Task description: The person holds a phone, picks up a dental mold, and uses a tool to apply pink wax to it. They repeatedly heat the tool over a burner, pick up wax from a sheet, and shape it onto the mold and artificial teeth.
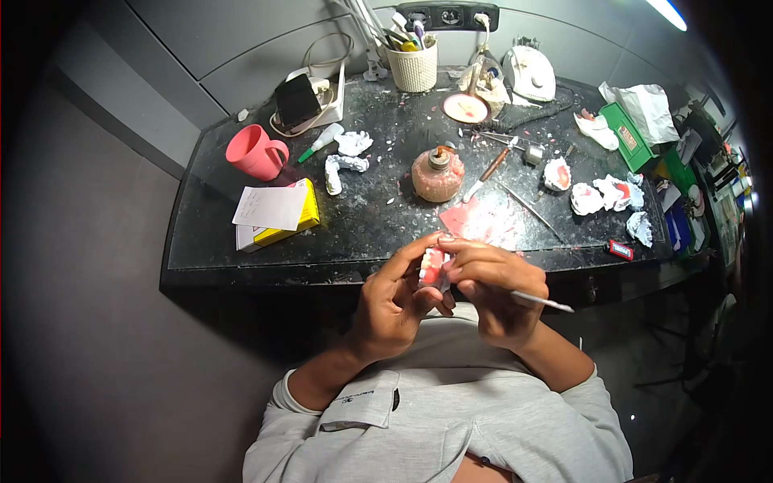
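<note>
My left hand (385,314) is closed around a dental model (432,266) with pink wax and a row of pale teeth, held up just in front of the bench edge. My right hand (503,282) pinches a thin metal dental instrument (551,303), whose end sticks out to the right past the palm. Its working tip is hidden by my fingers. Fingertips of my right hand meet the model's right side. Beyond the hands, a pink wax sheet (456,220) lies on the bench.
The dark bench (362,241) bears a spirit burner (437,179), a wooden-handled wax knife (493,167), a metal rod (531,211), plaster casts (586,199), a red lighter (620,250), a pink mug (254,151), a yellow box (310,208) under paper, and a tool cup (414,66).
</note>
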The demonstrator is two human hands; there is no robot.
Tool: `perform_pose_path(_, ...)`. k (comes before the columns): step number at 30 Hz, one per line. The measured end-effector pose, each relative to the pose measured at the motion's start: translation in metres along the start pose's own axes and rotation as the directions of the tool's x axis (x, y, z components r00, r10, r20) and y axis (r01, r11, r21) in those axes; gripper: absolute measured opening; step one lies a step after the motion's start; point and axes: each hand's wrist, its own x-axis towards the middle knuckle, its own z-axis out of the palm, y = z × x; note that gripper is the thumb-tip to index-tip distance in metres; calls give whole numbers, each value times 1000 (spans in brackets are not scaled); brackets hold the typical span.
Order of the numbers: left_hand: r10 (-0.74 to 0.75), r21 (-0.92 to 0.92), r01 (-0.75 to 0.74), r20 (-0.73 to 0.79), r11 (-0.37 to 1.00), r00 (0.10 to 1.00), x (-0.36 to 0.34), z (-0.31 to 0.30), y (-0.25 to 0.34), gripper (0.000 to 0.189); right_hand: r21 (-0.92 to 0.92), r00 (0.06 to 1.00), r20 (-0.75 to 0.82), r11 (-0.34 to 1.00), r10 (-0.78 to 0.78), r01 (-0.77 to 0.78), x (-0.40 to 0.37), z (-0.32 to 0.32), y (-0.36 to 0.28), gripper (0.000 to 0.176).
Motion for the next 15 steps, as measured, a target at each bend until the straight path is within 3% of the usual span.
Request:
perform_pose_path(3,4,2,-4,9,1000,1000,-1,-2,-2,65,-21,998,56,999,-36,37,1,-2,-2,10)
perform_pose_path(5,4,12,-4,-6,1000,1000,0,2,1,64,61,1000,-18,998,12,-11,-2,-1,2,10)
perform_pose_path(7,9,24,-8,-22,1000,1000,0,2,1,64,18,995,-60,997,77,-76,-2,1,-1,10)
perform_pose_path(10,3,26,-3,-18,1000,1000,0,-1,-1,63,-31,999,22,998,-47,48,-2,2,1,12)
perform_pose_path(15,5,5,-5,-34,1000,999,2,4,3,62,72,999,-38,997,-37,40,-3,3,4,12)
